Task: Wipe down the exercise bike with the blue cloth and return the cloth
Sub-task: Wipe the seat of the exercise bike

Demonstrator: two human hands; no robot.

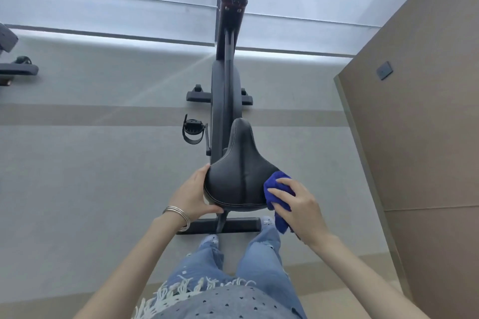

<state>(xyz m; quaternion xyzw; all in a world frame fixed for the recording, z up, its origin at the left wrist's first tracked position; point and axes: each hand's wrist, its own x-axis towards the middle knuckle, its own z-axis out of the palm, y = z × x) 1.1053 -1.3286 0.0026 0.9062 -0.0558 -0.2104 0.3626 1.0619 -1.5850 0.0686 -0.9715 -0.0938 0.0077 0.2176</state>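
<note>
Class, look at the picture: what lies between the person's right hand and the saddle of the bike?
In the head view, the blue cloth lies there: the right hand presses it against the right rear edge of the saddle. The left hand holds the saddle directly.

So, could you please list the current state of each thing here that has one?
Blue cloth: bunched, pressed against the saddle's right rear edge.
Saddle: on the bike, gripped at its left rear.
Left hand: closed around the saddle's edge, no cloth.
Right hand: closed on the blue cloth.
Pedal: left one visible, strap empty.
Exercise bike: upright on the floor.
</note>
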